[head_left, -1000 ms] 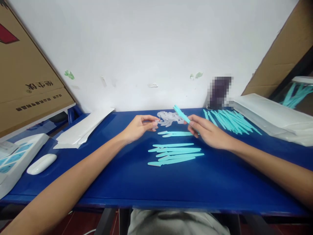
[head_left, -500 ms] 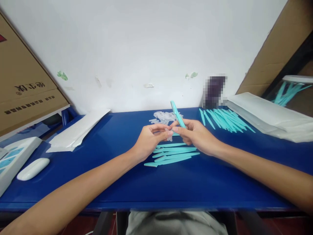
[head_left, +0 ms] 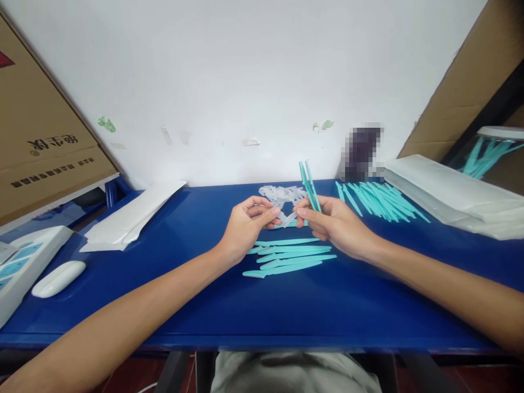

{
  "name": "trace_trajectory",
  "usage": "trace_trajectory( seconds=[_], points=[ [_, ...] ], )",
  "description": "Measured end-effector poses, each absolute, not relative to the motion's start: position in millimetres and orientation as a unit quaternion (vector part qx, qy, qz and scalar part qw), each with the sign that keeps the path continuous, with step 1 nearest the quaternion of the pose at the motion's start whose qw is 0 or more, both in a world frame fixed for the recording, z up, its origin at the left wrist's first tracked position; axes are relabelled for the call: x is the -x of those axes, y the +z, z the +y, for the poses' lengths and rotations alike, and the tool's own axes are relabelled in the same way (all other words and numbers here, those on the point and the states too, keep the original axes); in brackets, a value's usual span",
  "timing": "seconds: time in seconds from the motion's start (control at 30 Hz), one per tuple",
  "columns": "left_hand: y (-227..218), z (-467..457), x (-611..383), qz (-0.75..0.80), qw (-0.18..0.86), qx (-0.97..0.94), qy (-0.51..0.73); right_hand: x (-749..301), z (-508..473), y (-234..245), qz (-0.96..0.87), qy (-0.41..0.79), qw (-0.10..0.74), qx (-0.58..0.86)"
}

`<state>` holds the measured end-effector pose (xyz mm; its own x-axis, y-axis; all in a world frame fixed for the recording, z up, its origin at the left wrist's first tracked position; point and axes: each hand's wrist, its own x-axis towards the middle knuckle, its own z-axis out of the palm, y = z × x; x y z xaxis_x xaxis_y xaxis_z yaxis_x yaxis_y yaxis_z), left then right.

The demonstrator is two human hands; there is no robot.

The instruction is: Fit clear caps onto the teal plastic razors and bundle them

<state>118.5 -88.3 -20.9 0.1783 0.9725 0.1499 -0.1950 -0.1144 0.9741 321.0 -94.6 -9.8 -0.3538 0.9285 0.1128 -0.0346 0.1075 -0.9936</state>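
Observation:
My left hand (head_left: 246, 226) pinches a small translucent plastic cap (head_left: 283, 219) between thumb and fingers. My right hand (head_left: 333, 221) has its thumb and index finger closed on another such cap (head_left: 291, 219), and the two caps meet in a V shape. Teal eyebrow razors (head_left: 309, 185), two by their visible ends, stick up from between the right hand's fingers. Just behind the hands lies a heap of translucent caps (head_left: 280, 194). In front of them, several teal eyebrow razors (head_left: 295, 251) lie side by side, one partly hidden beneath the fingers.
A bigger pile of teal razors (head_left: 380, 201) lies at the back right beside white plastic bags (head_left: 450, 196). On the left are a white packet (head_left: 133, 215), a white mouse-like object (head_left: 59, 279) and a white tray (head_left: 35, 262). The blue table (head_left: 286, 311) meets a white wall.
My hands have drawn slightly apart, so the caps between them show more. The razors in my right hand have tilted more upright and moved right; two ends now show.

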Motion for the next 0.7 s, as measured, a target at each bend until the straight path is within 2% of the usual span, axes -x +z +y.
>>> trace_trajectory(
  seconds=[0.27,0.4,0.5,0.63,0.7],
  points=[
    [-20.3,-93.3,-116.5,0.284,0.601,-0.585,0.464,-326.3,-93.7,-4.0,-0.513,0.686,0.403,0.323],
    [-19.9,-97.5,-115.7,0.254,0.611,-0.615,0.429,-327.2,-94.6,-4.6,-0.519,0.706,0.373,0.305],
    [-19.2,-101.3,-115.4,0.235,0.546,-0.678,0.432,-323.0,-98.8,-5.9,-0.521,0.706,0.364,0.313],
    [-18.7,-102.9,-112.9,0.216,0.364,-0.791,0.442,-318.3,-102.6,-7.1,-0.547,0.693,0.358,0.304],
    [-19.2,-102.1,-111.8,0.215,0.317,-0.811,0.442,-317.8,-102.5,-8.4,-0.563,0.679,0.365,0.298]
  ],
)
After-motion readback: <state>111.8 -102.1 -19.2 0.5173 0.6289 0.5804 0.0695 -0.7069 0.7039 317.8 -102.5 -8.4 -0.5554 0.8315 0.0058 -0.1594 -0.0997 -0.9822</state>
